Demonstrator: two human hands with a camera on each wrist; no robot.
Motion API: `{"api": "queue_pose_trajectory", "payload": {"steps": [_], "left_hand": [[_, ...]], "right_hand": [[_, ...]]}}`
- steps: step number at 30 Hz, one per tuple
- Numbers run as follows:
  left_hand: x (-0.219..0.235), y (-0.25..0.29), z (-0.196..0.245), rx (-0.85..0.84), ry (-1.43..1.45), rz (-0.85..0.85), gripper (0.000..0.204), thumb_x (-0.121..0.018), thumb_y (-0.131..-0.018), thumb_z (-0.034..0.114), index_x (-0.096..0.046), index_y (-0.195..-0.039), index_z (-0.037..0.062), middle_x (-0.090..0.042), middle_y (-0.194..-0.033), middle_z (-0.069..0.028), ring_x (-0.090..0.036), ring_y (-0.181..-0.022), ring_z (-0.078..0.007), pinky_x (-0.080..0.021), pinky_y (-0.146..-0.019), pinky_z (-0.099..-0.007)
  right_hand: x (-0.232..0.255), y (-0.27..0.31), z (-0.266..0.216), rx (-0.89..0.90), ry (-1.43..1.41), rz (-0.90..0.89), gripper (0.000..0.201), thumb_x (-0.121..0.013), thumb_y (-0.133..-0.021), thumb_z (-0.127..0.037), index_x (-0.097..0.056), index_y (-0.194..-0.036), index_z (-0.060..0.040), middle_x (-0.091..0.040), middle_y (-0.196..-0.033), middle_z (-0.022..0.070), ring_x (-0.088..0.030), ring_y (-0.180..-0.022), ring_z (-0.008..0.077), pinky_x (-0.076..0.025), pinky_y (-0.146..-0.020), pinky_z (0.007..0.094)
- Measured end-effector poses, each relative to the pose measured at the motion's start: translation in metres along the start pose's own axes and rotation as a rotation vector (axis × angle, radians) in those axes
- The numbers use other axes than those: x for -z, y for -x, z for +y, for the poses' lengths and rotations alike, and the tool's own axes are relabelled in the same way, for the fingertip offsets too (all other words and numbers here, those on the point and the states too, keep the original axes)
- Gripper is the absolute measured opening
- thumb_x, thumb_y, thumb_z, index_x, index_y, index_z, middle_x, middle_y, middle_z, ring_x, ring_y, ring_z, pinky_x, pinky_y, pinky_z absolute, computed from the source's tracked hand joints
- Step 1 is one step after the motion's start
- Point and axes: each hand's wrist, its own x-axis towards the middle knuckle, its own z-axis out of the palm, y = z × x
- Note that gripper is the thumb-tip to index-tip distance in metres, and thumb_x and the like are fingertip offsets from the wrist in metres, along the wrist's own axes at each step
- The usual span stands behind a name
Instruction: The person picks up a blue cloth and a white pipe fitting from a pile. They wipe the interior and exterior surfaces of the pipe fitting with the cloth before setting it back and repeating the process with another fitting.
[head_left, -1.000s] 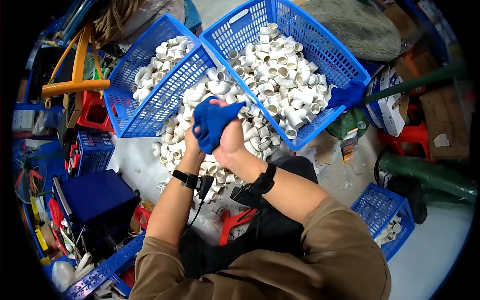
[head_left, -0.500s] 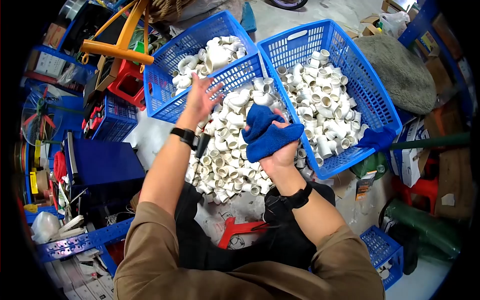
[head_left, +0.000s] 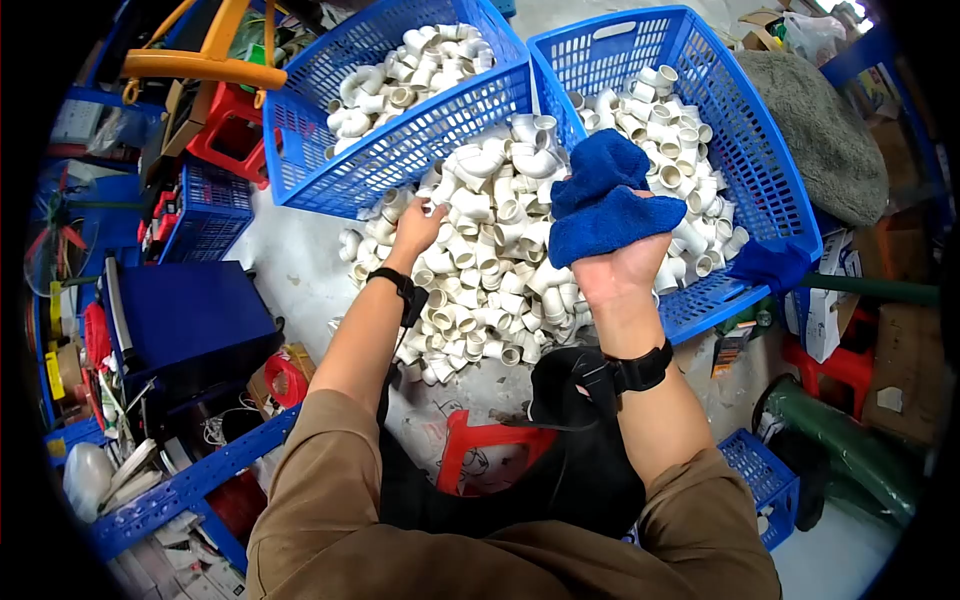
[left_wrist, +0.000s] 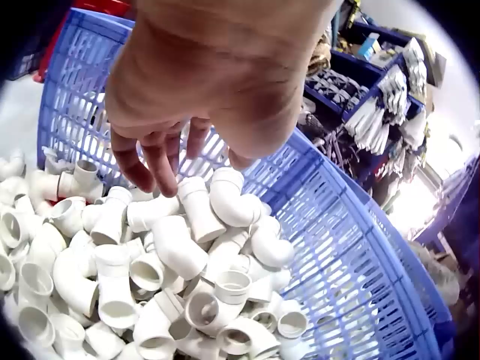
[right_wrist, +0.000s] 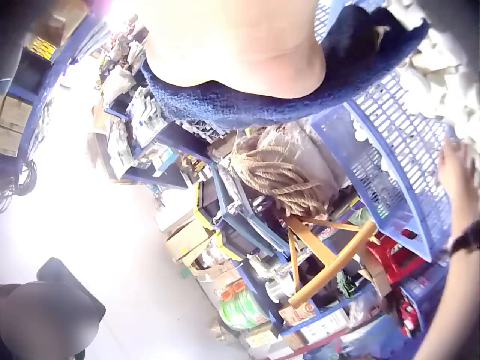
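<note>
one blue cloth (head_left: 605, 205), thick, crumpled, gripped in right hand (head_left: 622, 268); left hand (head_left: 418, 225) loose-fingered over white pipe elbows (head_left: 490, 270).

the blue cloth (head_left: 605, 205) gripped in the right hand (head_left: 622, 268) at frame centre-right looks like thick terry towelling, fuzzy and matt. the white elbow pipe fittings (head_left: 490, 265) heaped in the middle of the frame, where the left hand (head_left: 417, 228) touches them, are smooth moulded plastic with a faint sheen; in the left wrist view their curved surfaces (left_wrist: 180, 244) catch soft highlights. the blue lattice baskets (head_left: 400, 150) across the top are rigid plastic, slightly glossy. the grey mat (head_left: 815, 135) at upper right looks coarse and felt-like, matt. the orange bar frame (head_left: 205, 65) at upper left seems painted metal, smooth. the brown sleeves (head_left: 330, 500) at the bottom are soft matt woven cloth.
</note>
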Motion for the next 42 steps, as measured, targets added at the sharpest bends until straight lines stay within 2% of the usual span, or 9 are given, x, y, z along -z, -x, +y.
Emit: {"api": "queue_pose_trajectory", "payload": {"steps": [11, 17, 21, 27, 29, 31, 35, 38, 42], "left_hand": [[-0.032, -0.091, 0.054, -0.186, -0.341, -0.160, 0.074, -0.064, -0.092, 0.039, -0.033, -0.155, 0.0117, -0.057, -0.131, -0.0311, -0.057, -0.120, -0.0444, -0.044, -0.104, -0.0486], [-0.043, -0.091, 0.048, -0.220, -0.241, -0.044, 0.035, -0.074, -0.086, 0.031, -0.062, -0.106, 0.0048, -0.065, -0.115, -0.0263, -0.063, -0.103, -0.0407, -0.049, -0.088, -0.0482], [-0.041, -0.062, 0.050, -0.190, -0.140, -0.049, 0.037, -0.077, -0.084, 0.033, -0.060, -0.097, 0.0028, -0.067, -0.091, -0.0191, -0.066, -0.085, -0.0368, -0.051, -0.075, -0.0456], [0.013, 0.071, 0.138, -0.145, 0.879, -0.075, 0.053, -0.071, -0.095, 0.017, -0.046, -0.136, -0.0044, -0.060, -0.095, -0.0049, -0.060, -0.080, -0.0090, -0.050, -0.069, -0.0235], [0.035, 0.117, 0.171, -0.160, 0.998, -0.092, 0.043, -0.065, -0.099, 0.016, -0.053, -0.133, -0.0070, -0.060, -0.093, -0.0032, -0.058, -0.079, -0.0076, -0.049, -0.069, -0.0218], [0.043, 0.143, 0.183, -0.210, 0.879, -0.003, 0.035, -0.065, -0.099, 0.016, -0.058, -0.125, -0.0068, -0.062, -0.091, -0.0035, -0.056, -0.078, -0.0069, -0.047, -0.068, -0.0217], [0.078, 0.175, 0.206, -0.239, 0.551, 0.072, 0.031, -0.059, -0.101, 0.021, -0.061, -0.119, -0.0039, -0.070, -0.106, -0.0091, -0.064, -0.090, -0.0125, -0.052, -0.081, -0.0278], [0.087, 0.192, 0.213, -0.538, 0.506, 0.160, 0.030, -0.063, -0.096, 0.014, -0.062, -0.119, -0.0046, -0.069, -0.112, -0.0129, -0.066, -0.099, -0.0175, -0.053, -0.086, -0.0322], [0.111, 0.205, 0.228, -0.711, 0.150, 0.260, 0.042, -0.080, -0.078, 0.027, -0.061, -0.104, -0.0003, -0.052, -0.084, -0.0127, -0.056, -0.069, -0.0289, -0.046, -0.060, -0.0368]], "right_hand": [[-0.004, -0.018, 0.015, -0.031, 0.116, 0.388, 0.032, -0.042, -0.104, -0.029, -0.061, -0.118, -0.0076, -0.067, -0.111, 0.0088, -0.063, -0.094, 0.0233, -0.051, -0.083, 0.0373], [0.008, -0.022, 0.015, -0.053, 0.110, 0.451, 0.043, -0.034, -0.106, -0.038, -0.061, -0.116, -0.0060, -0.067, -0.110, 0.0100, -0.062, -0.097, 0.0255, -0.050, -0.089, 0.0404], [0.007, -0.021, 0.018, -0.031, 0.111, 0.348, 0.048, -0.031, -0.107, -0.042, -0.061, -0.116, -0.0062, -0.066, -0.112, 0.0097, -0.062, -0.100, 0.0254, -0.048, -0.093, 0.0392], [0.010, -0.015, 0.034, 0.186, 0.302, 0.327, 0.049, -0.037, -0.108, -0.041, -0.050, -0.135, -0.0023, -0.061, -0.119, 0.0097, -0.060, -0.106, 0.0215, -0.046, -0.096, 0.0342], [0.002, -0.005, 0.041, 0.403, 0.896, 0.127, 0.057, -0.040, -0.108, -0.041, -0.038, -0.146, 0.0014, -0.056, -0.128, 0.0125, -0.057, -0.113, 0.0228, -0.043, -0.100, 0.0346], [0.000, -0.003, 0.054, 0.905, 1.409, -0.168, 0.058, -0.042, -0.106, -0.036, -0.037, -0.147, 0.0042, -0.044, -0.141, 0.0224, -0.045, -0.130, 0.0354, -0.036, -0.109, 0.0425], [-0.024, 0.030, 0.053, 0.867, 1.781, -0.594, 0.047, -0.045, -0.103, -0.036, -0.058, -0.134, -0.0034, -0.050, -0.142, 0.0153, -0.041, -0.136, 0.0383, -0.026, -0.113, 0.0569], [-0.029, 0.035, 0.046, 0.844, 1.605, -0.554, 0.042, -0.048, -0.101, -0.037, -0.065, -0.125, -0.0076, -0.051, -0.143, 0.0177, -0.042, -0.136, 0.0415, -0.028, -0.113, 0.0550], [-0.034, 0.046, 0.046, 0.544, 1.255, -0.374, 0.049, -0.054, -0.100, -0.043, -0.060, -0.131, -0.0066, -0.047, -0.144, 0.0257, -0.048, -0.131, 0.0428, -0.036, -0.111, 0.0434]]}}
